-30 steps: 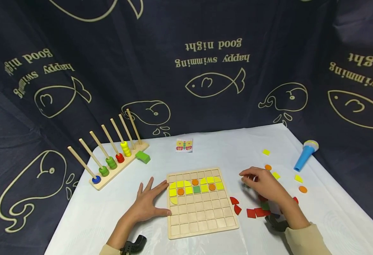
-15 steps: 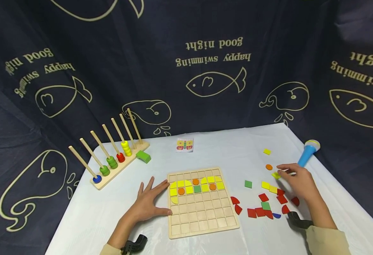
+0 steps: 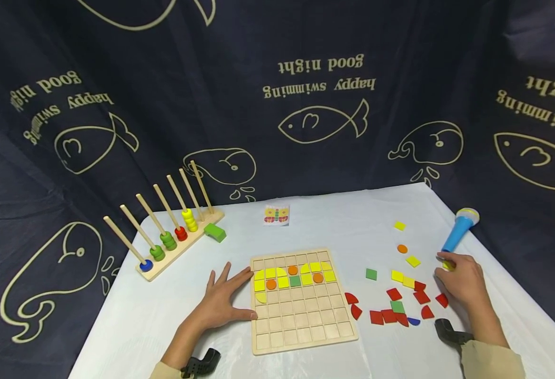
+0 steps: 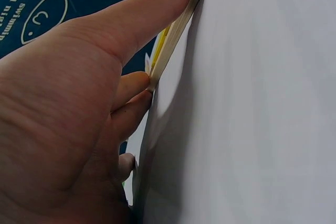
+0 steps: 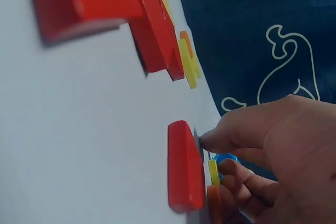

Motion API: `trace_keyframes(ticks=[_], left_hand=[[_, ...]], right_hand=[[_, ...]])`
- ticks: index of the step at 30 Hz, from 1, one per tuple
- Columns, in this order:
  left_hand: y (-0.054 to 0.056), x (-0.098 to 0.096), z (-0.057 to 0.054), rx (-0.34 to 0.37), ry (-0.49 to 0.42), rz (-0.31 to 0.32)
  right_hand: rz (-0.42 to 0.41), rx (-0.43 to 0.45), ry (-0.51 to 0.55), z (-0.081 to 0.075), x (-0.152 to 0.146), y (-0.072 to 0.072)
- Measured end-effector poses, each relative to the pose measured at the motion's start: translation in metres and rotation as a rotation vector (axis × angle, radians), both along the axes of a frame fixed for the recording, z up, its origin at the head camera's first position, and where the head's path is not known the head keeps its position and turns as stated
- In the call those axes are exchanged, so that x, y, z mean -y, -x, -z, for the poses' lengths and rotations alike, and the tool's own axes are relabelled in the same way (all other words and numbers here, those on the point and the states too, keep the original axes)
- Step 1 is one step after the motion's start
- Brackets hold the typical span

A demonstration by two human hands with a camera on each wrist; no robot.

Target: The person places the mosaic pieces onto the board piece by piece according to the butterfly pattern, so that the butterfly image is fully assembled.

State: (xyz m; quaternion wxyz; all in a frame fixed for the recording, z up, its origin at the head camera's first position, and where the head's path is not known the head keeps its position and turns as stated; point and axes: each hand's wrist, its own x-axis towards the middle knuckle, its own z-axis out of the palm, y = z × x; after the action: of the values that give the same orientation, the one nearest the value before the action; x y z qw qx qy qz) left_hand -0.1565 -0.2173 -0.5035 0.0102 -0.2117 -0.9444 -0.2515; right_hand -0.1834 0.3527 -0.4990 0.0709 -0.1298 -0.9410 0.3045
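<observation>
My left hand (image 3: 223, 305) has its fingers spread, with thumb and fingertips touching the left edge of a wooden grid board (image 3: 301, 329). In the left wrist view the thumb (image 4: 152, 11) lies against the board's edge. Yellow tiles (image 3: 283, 282), orange discs (image 3: 271, 284) and a green square (image 3: 295, 281) sit in its upper cells. At the far right, my right hand (image 3: 464, 279) is over a yellow tile (image 3: 447, 265), with thumb and forefinger on either side of it. The right wrist view shows the yellow tile (image 5: 213, 172) by the fingers, the thumb apart from it.
Red tiles (image 3: 388, 316), green squares (image 3: 371, 274), yellow tiles (image 3: 413, 261) and a blue piece (image 3: 414, 321) lie loose right of the board. A blue toy microphone (image 3: 459, 231), butterfly card (image 3: 276, 216), peg stand with rings (image 3: 164, 252) and green block (image 3: 215, 232) stand behind.
My right hand has moved right, from beside a green square, past one yellow tile, to another yellow tile. The green square now lies uncovered. My left hand stays at the board.
</observation>
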Motion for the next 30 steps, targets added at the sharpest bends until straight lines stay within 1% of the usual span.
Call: trace_keyframes(ticks=[5,7,16,22,25,30], left_hand=[[0.000,-0.001,0.000,0.010,0.008,0.001],[0.000,-0.001,0.000,0.021,0.021,-0.004],[0.001,0.001,0.002,0.021,0.027,-0.008],[0.001,0.001,0.003,0.006,0.020,-0.002],[0.001,0.000,0.002,0.006,0.010,-0.003],[0.001,0.000,0.001,0.023,0.029,-0.014]], right_hand=[[0.055,0.009,0.004,0.000,-0.003,-0.003],[0.064,0.014,0.007,0.000,-0.004,-0.004],[0.021,0.019,-0.013,0.000,-0.004,-0.003],[-0.041,0.031,-0.039,-0.002,-0.002,-0.004],[-0.100,0.039,-0.033,-0.003,0.000,-0.005],[-0.210,0.037,-0.019,-0.004,0.007,-0.005]])
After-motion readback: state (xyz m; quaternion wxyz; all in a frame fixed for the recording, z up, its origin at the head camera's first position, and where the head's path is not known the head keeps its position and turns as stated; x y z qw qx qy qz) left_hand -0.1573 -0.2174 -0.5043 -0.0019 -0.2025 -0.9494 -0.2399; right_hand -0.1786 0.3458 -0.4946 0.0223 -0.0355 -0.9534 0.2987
